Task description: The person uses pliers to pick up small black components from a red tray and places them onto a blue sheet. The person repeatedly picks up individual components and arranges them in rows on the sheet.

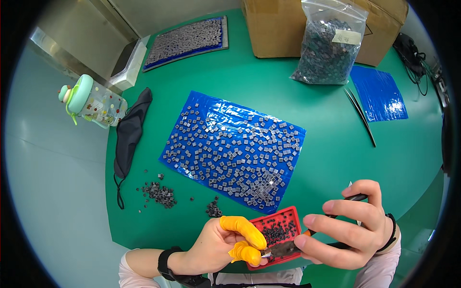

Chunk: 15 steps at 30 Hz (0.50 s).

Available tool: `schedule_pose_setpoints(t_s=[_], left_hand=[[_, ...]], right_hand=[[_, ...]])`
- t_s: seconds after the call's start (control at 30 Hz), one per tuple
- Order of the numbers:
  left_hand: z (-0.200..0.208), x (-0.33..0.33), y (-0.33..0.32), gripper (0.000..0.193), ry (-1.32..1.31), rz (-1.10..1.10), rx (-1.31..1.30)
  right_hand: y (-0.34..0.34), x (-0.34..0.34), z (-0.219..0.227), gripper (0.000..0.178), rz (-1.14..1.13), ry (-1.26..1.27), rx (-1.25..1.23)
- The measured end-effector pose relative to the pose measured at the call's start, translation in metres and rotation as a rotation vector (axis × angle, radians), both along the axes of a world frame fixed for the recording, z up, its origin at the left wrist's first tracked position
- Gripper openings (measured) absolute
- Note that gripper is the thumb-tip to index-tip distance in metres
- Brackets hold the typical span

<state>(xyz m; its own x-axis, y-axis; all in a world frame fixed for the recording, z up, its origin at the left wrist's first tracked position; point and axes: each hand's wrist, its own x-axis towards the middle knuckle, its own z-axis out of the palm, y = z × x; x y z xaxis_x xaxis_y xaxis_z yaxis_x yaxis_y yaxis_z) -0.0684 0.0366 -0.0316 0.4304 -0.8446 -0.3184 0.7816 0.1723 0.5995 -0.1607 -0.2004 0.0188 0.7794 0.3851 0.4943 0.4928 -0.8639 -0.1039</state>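
In my right hand (353,228) is a pair of pliers (283,249) with dark jaws and black-and-orange handles, the fingers spread along the handles. The jaws point left, over a red tray (296,218) of small black pieces. My left hand (216,245) wears yellow finger cots on thumb and forefinger. Those two fingers pinch together at the plier tip; what lies between them is too small to name. Beyond the hands, a blue plastic sheet (201,103) carries many small square grey pieces (233,153), densest near its lower right corner.
Loose dark pieces (161,194) lie left of the tray. A black pouch (132,132) and a bottle (101,103) stand at the left. Tweezers (360,116), a smaller blue sheet (382,96), a filled clear bag (324,57), a cardboard box (271,31) and a covered board (187,41) lie farther back.
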Motion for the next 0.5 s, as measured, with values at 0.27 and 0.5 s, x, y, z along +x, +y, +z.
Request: schedule_pose_setpoints(t_s=[0.27, 0.5], left_hand=[[0.0038, 0.0004, 0.0002, 0.025, 0.118, -0.034, 0.01], [-0.0002, -0.002, 0.0032, 0.024, 0.057, -0.042, 0.0]], right_hand=[[0.0002, -0.0017, -0.0039, 0.023, 0.009, -0.044, 0.006], [-0.0005, -0.0014, -0.0012, 0.025, 0.018, -0.015, 0.027]])
